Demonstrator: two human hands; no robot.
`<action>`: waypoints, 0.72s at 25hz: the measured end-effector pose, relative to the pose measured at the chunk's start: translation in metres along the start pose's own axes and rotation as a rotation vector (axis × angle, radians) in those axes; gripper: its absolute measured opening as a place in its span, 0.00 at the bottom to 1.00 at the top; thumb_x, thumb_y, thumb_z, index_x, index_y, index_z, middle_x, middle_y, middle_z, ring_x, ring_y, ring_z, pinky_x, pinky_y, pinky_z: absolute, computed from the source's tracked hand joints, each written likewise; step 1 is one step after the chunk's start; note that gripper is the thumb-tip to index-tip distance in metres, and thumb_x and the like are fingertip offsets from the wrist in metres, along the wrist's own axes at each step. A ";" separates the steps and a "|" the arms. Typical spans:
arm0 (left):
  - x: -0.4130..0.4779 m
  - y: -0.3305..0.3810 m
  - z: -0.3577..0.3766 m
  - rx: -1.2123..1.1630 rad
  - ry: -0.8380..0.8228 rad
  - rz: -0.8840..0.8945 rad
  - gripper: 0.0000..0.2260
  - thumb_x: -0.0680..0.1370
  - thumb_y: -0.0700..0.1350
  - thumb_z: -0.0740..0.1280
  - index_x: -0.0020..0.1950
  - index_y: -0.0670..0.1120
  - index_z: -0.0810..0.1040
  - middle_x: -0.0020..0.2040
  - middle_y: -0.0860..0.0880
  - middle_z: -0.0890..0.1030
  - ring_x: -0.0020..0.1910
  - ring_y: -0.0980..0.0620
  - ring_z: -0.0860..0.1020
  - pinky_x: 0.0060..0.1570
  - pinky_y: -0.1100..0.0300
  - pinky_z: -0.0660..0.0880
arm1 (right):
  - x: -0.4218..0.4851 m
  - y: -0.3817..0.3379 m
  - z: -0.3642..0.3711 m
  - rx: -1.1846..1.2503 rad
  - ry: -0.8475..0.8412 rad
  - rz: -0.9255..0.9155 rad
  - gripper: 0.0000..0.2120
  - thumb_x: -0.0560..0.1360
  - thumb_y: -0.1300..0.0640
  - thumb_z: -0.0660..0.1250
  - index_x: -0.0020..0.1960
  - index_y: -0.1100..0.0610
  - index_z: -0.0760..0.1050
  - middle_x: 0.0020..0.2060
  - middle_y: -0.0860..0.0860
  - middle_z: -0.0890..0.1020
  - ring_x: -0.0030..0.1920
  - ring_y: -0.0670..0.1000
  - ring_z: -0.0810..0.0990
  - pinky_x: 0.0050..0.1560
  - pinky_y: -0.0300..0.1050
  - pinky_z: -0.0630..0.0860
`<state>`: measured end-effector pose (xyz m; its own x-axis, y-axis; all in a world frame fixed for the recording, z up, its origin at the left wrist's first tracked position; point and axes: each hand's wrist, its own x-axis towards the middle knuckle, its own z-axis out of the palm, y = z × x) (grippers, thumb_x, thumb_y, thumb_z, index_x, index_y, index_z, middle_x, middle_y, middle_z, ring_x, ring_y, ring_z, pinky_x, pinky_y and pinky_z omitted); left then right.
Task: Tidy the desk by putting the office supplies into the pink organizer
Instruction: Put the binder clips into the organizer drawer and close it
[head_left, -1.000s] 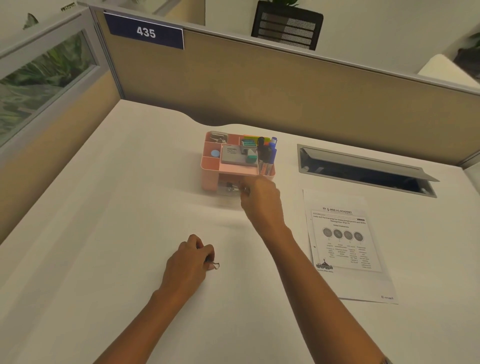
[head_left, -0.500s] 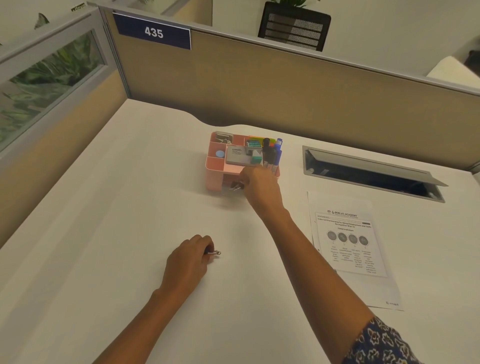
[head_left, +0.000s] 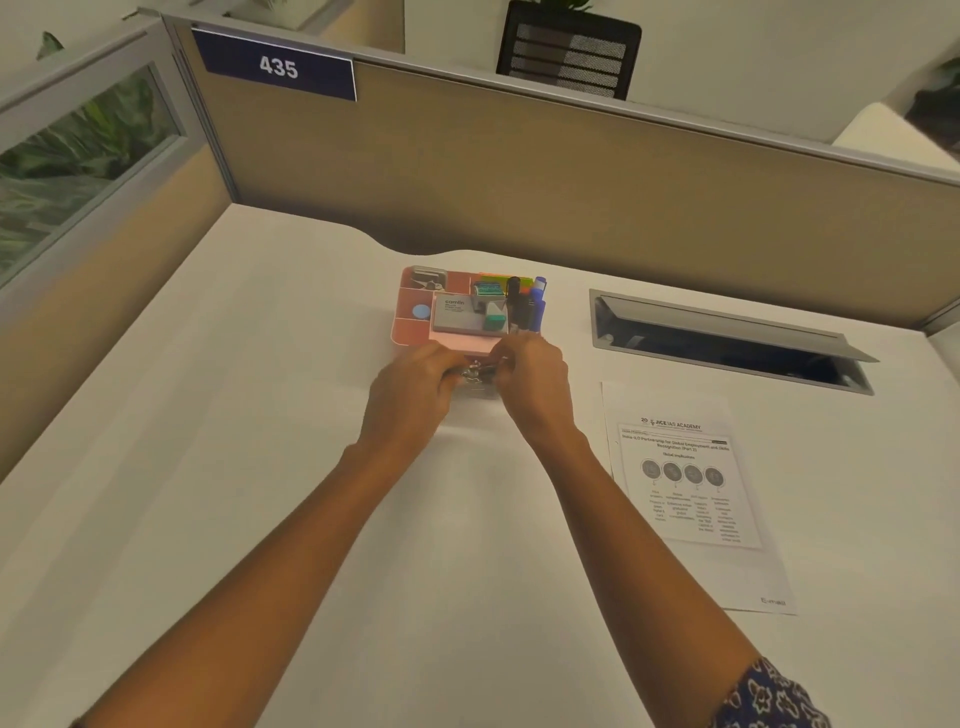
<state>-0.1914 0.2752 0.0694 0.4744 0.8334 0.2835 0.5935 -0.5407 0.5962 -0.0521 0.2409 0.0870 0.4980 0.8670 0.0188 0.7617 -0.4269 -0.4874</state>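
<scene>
The pink organizer (head_left: 409, 332) stands mid-desk, filled with a grey box (head_left: 456, 312), a green-topped item (head_left: 494, 317), dark and blue markers (head_left: 525, 307) and a small blue disc (head_left: 421, 312). Its clear drawer (head_left: 480, 397) is pulled out at the front, with metal binder clips (head_left: 475, 371) showing in it. My left hand (head_left: 415, 387) is at the drawer's left side, fingers curled on a binder clip over the drawer. My right hand (head_left: 532, 384) grips the drawer's right front. The two hands hide most of the drawer.
A printed sheet of paper (head_left: 685, 483) lies to the right of my right arm. Behind it is an open cable tray (head_left: 727, 338) set into the white desk (head_left: 208, 467). A tan partition (head_left: 519, 171) closes off the back and left.
My left hand has moved from the near desk up to the drawer, carrying the binder clip. My right hand has stayed at the drawer front. The camera has tilted down a little.
</scene>
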 end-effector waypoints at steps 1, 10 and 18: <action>0.009 0.003 0.003 0.030 -0.024 0.007 0.13 0.75 0.43 0.69 0.59 0.46 0.79 0.56 0.46 0.81 0.53 0.45 0.79 0.56 0.53 0.75 | 0.001 0.001 0.000 0.000 -0.001 0.009 0.12 0.75 0.58 0.69 0.58 0.58 0.79 0.56 0.55 0.80 0.53 0.53 0.79 0.57 0.43 0.75; 0.022 -0.010 0.015 0.179 -0.031 0.062 0.16 0.72 0.46 0.73 0.59 0.46 0.79 0.58 0.46 0.80 0.56 0.44 0.77 0.54 0.47 0.76 | 0.001 0.017 -0.005 0.042 0.024 0.000 0.12 0.76 0.58 0.68 0.58 0.57 0.78 0.59 0.54 0.80 0.54 0.53 0.79 0.57 0.42 0.75; 0.009 -0.040 0.017 0.376 -0.039 0.060 0.31 0.65 0.53 0.77 0.64 0.43 0.74 0.61 0.42 0.77 0.60 0.40 0.73 0.59 0.43 0.69 | -0.013 0.033 0.019 -0.072 -0.028 -0.166 0.27 0.73 0.50 0.71 0.70 0.52 0.68 0.70 0.52 0.69 0.69 0.54 0.66 0.65 0.49 0.70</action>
<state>-0.1998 0.3021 0.0357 0.5357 0.7977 0.2769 0.7572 -0.5990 0.2604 -0.0416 0.2202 0.0543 0.3519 0.9335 0.0696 0.8607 -0.2934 -0.4159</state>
